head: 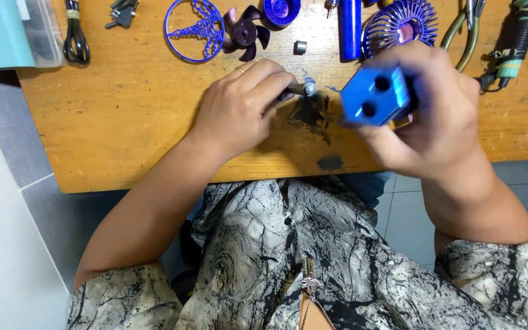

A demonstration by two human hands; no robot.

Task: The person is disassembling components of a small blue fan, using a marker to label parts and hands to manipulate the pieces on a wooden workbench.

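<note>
Two bare hands work above the wooden table (123,122), well apart from each other. Left hand (239,110) lies knuckles up, forearm angled in from lower left, fingers pinched on a small dark tool (297,90) whose tip points right. Right hand (426,116) is raised, wrist bent, fingers clamped around a blue plastic housing (375,96) with two round holes facing the camera. Purple fan blade (244,32) lies beyond.

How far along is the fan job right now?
Done: the fan is apart. The front grille, blades, rear grille and blue tube lie loose on the table. In hand: the right hand holds the blue housing; the left hand grips a small tool beside it. Left: none of the parts is back together.
</note>
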